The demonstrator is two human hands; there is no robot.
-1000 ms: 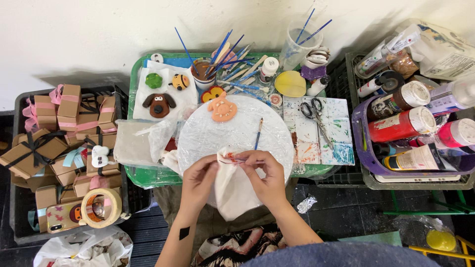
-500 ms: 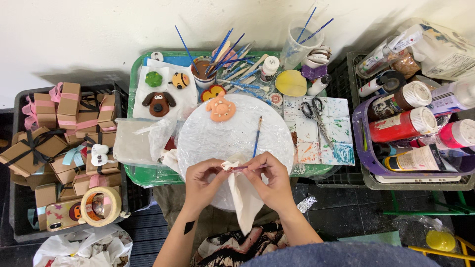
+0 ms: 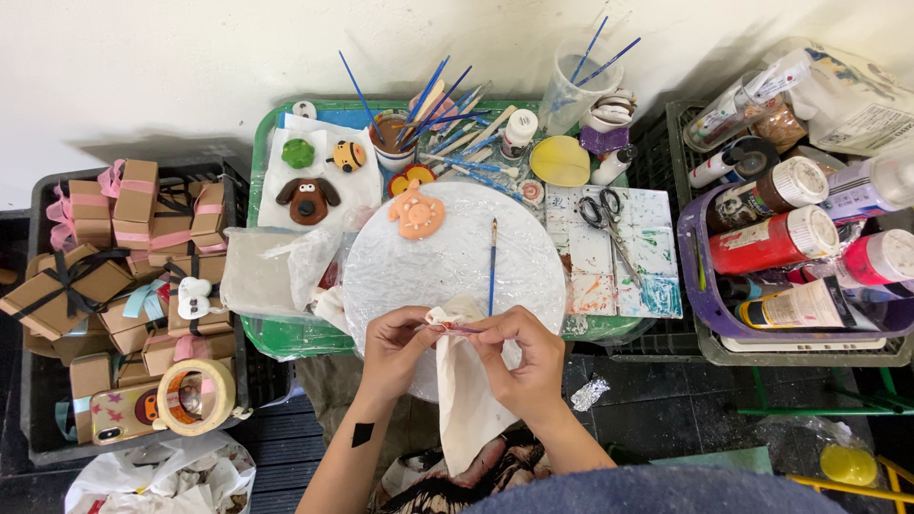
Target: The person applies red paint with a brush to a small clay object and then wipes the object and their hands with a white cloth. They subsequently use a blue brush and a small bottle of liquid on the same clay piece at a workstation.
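Observation:
My left hand (image 3: pixel 395 347) and my right hand (image 3: pixel 519 357) meet at the near edge of a round white board (image 3: pixel 447 257) wrapped in clear film. Together they pinch a small pinkish piece (image 3: pixel 455 328) along with the top of a white cloth (image 3: pixel 466 400) that hangs down over my lap. On the board lie an orange clay figure (image 3: pixel 416 212) at the far side and a thin blue-handled brush (image 3: pixel 492 266) to the right of the middle.
A green tray (image 3: pixel 262 162) holds a brown dog figure (image 3: pixel 307 199), a green and a yellow figure, a cup of brushes (image 3: pixel 390 133), scissors (image 3: pixel 605 211) and a paint-stained palette. Small brown boxes (image 3: pixel 114 238) and a tape roll (image 3: pixel 195 395) fill the left crate. Paint bottles (image 3: pixel 771 238) stand right.
Both hands have drawn toward me from the board's middle to its near edge, still pinching the small piece, and the white cloth now hangs lower.

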